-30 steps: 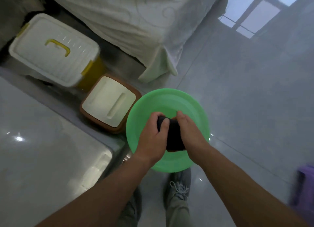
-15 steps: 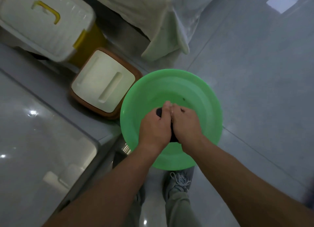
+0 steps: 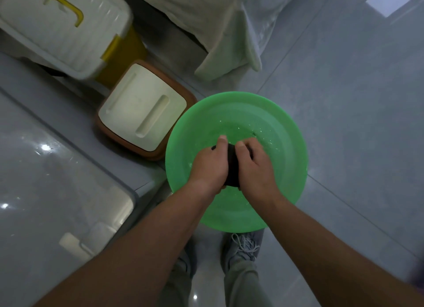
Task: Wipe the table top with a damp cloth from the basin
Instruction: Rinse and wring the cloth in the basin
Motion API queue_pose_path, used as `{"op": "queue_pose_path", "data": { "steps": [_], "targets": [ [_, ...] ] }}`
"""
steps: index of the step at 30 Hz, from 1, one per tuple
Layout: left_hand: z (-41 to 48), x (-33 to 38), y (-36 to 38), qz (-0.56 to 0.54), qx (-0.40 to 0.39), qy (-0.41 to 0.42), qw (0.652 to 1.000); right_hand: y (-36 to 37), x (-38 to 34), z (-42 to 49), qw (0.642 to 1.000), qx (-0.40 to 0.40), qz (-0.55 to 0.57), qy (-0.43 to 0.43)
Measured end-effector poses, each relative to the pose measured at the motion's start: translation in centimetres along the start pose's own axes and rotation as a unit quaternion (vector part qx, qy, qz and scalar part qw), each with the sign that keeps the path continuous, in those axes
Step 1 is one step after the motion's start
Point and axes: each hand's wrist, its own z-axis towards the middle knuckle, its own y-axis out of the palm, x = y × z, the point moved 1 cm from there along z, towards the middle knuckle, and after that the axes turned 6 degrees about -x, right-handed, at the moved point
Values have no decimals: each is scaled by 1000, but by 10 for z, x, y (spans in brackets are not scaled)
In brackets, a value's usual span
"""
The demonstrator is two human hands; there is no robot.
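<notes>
**Wringing dark cloth over green basin — wipe not yet begun**

Squeezing a dark cloth between both hands, low over the green basin on the floor. Left hand clenched round the cloth's left side; right hand clenched round its right side, thumbs nearly meeting on top. Only a narrow dark strip of fabric showing between the fists.

Compared with a second ago: hands sitting deeper in the basin and pressed closer together, less cloth exposed. Droplets and ripples now glinting on the water beyond the knuckles, none noted earlier. Likely meaning: wringing well under way, cloth going from soaked to merely damp. Task still early; table top untouched.

Surroundings:
- Glossy grey table top at lower left, corner almost touching the basin rim; pale reflections on it, no obstacles visible there.
- Brown box with cream lid just beside the basin, upper left.
- Larger white bin with yellow handle behind that.
- Pale bedsheet hanging down beyond the basin.
- Grey shoes right at the basin's near edge.

Hazards, by estimate: dripping on tiled floor while lifting the cloth across; kicking the basin when turning left toward the table.
</notes>
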Motion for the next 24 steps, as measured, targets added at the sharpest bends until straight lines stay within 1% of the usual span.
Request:
{"op": "queue_pose_path", "data": {
  "steps": [2,3,5,7,9,10,11,12,13,14,16,18,21,24],
  "targets": [
    [0,3,-4,32,-9,22,999,-6,1,-6,998,-12,58,22],
    [-4,2,-5,58,-12,53,997,-8,0,-8,995,-11,91,48],
    [-15,-3,-7,123,-8,160,979,-11,-3,-5,979,-8,156,130],
    [-22,-8,-9,176,-3,267,948,-11,-8,-1,949,-11,220,226],
    [-24,-12,-12,199,-6,307,931,-10,-14,1,912,-40,289,290],
    [-24,-12,-12,203,12,313,928,-9,-16,2,899,-65,310,302],
    [-23,-12,-12,206,42,317,925,-8,-18,2,895,-93,315,303],
    [-25,-9,-11,200,73,317,924,-6,-20,2,899,-115,302,296],
    [-27,-5,-9,182,93,306,930,-5,-22,2,909,-124,275,286],
    [-27,-3,-7,153,99,284,941,-3,-24,2,924,-118,241,272],
    [-28,0,-3,79,86,219,969,0,-24,3,951,-77,186,237],
    [-26,0,0,33,79,170,982,3,-23,4,967,-46,161,191],
    [-26,1,2,-7,65,137,988,4,-20,2,985,-4,129,118],
    [-24,1,3,-44,45,119,991,4,-18,1,994,35,96,50]
  ]
}}
